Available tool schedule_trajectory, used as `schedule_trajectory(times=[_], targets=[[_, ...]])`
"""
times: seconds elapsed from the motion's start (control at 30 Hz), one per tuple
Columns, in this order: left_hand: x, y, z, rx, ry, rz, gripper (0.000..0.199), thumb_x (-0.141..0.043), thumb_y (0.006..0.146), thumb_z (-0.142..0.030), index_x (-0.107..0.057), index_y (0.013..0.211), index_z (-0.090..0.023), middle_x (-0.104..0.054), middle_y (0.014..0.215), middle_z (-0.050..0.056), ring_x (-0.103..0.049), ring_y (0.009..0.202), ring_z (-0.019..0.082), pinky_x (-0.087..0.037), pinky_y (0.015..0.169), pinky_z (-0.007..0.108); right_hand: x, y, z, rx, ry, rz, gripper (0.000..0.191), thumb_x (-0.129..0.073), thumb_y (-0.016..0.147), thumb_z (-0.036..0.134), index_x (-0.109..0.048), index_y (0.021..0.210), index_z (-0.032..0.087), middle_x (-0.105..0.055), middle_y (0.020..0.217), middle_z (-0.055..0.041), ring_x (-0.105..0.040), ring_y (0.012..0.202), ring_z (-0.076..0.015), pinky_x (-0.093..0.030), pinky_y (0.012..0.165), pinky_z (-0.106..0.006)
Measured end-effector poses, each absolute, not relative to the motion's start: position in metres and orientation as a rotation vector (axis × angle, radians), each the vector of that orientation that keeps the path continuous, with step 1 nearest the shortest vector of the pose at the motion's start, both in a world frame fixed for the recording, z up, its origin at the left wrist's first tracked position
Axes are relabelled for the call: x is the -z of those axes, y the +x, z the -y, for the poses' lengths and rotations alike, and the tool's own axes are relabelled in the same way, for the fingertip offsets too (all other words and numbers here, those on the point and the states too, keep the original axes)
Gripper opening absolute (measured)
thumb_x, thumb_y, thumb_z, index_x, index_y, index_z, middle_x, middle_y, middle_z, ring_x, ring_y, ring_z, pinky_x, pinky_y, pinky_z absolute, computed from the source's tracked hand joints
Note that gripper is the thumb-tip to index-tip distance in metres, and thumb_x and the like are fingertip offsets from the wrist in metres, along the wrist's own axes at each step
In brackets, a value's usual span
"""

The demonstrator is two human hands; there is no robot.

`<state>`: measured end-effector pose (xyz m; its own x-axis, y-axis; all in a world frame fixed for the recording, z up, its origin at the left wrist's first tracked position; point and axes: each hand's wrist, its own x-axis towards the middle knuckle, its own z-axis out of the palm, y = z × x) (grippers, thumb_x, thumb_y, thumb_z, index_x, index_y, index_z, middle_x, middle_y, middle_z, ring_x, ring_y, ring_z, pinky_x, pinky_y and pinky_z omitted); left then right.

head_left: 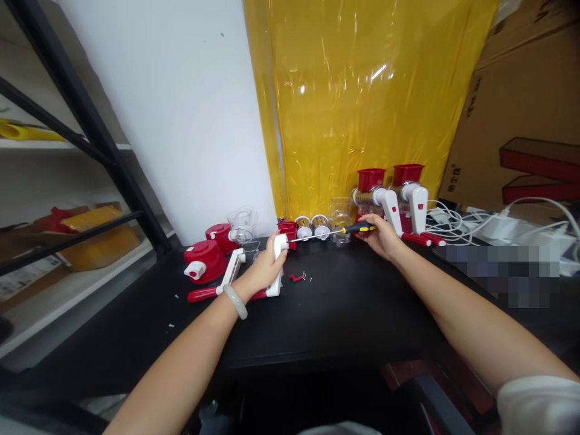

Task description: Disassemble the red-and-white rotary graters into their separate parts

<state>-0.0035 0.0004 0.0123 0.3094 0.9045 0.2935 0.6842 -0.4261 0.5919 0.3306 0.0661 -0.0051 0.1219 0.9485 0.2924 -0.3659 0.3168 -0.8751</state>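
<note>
My left hand point(263, 269) is closed around a white crank handle point(274, 285) with a red grip, held upright over the black table. In my right hand point(381, 238) is a screwdriver point(354, 228) with a black and yellow handle. Its long shaft points left, and the tip meets the top end of the crank handle. A second crank handle point(232, 270) lies just left of my left hand, beside a red base point(205, 261) with a white knob. Small red pieces point(296, 278) and tiny white bits lie on the table between my hands.
Two assembled red and white rotary graters point(410, 202) stand at the back right, near white cables and chargers point(496, 226). Grater drums point(321, 226) and clear plastic parts point(242, 223) line the back edge. A black-framed shelf point(90, 133) is on the left.
</note>
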Motion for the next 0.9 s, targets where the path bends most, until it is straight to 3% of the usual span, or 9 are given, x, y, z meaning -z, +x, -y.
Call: schedule_trajectory(times=[0.13,0.27,0.4,0.57,0.67,0.77,0.9], targets=[[-0.010,-0.005,-0.002,-0.839,2.225,-1.419,0.069,-0.034,0.098,-0.049,-0.016,0.154,-0.011,-0.067,0.073,0.005,-0.068,0.076,0.028,-0.049,0.083,0.044,0.008,0.332,-0.066,-1.101,-0.788,1.018,0.030,-0.066,0.075,0.051,-0.058,0.076,0.022,-0.058,0.059,0.0014,-0.054,0.051,-0.0131,-0.049,0.051,-0.028],[-0.007,-0.006,-0.006,-0.848,2.227,-1.416,0.070,-0.033,0.098,-0.049,-0.015,0.154,-0.011,-0.070,0.084,0.008,-0.069,0.083,0.028,-0.048,0.090,0.045,0.014,0.330,-0.069,-0.971,-0.911,1.143,0.043,-0.063,0.079,0.065,-0.058,0.072,0.023,-0.039,0.039,0.0069,-0.036,0.036,-0.0096,-0.048,0.049,-0.028],[-0.005,-0.008,-0.008,-0.866,2.255,-1.432,0.071,-0.034,0.098,-0.050,-0.016,0.154,-0.011,-0.071,0.094,0.011,-0.069,0.093,0.030,-0.046,0.092,0.046,0.016,0.328,-0.067,-1.068,-0.856,1.090,0.032,-0.075,0.073,0.048,-0.055,0.075,0.024,-0.046,0.050,0.0071,-0.042,0.043,-0.0089,-0.050,0.055,-0.028],[-0.007,-0.008,-0.007,-0.876,2.216,-1.416,0.070,-0.034,0.098,-0.052,-0.018,0.154,-0.012,-0.069,0.079,0.006,-0.069,0.081,0.029,-0.049,0.086,0.045,0.016,0.327,-0.063,-1.283,-0.725,0.987,0.020,-0.069,0.068,0.031,-0.055,0.082,0.024,-0.061,0.070,0.0032,-0.058,0.060,-0.0131,-0.052,0.061,-0.030],[-0.008,-0.007,-0.006,-0.864,2.155,-1.420,0.071,-0.035,0.097,-0.052,-0.018,0.153,-0.011,-0.065,0.071,0.003,-0.068,0.072,0.027,-0.050,0.079,0.042,0.018,0.329,-0.065,-1.256,-0.774,0.999,0.023,-0.067,0.074,0.044,-0.059,0.080,0.023,-0.062,0.068,0.0011,-0.057,0.056,-0.0137,-0.050,0.057,-0.029],[-0.009,-0.006,-0.006,-0.863,2.122,-1.434,0.071,-0.037,0.097,-0.053,-0.022,0.151,-0.010,-0.064,0.070,0.003,-0.066,0.068,0.026,-0.050,0.074,0.040,0.023,0.333,-0.071,-1.056,-0.963,1.096,0.044,-0.062,0.078,0.064,-0.059,0.071,0.021,-0.057,0.053,-0.0003,-0.052,0.047,-0.0133,-0.042,0.047,-0.026],[-0.010,-0.006,-0.006,-0.883,2.139,-1.432,0.069,-0.037,0.097,-0.051,-0.022,0.152,-0.010,-0.065,0.070,0.003,-0.066,0.070,0.026,-0.050,0.076,0.041,0.028,0.334,-0.075,-0.825,-1.077,1.267,0.045,-0.066,0.076,0.065,-0.060,0.071,0.021,-0.047,0.044,0.0041,-0.044,0.041,-0.0108,-0.044,0.047,-0.026]])
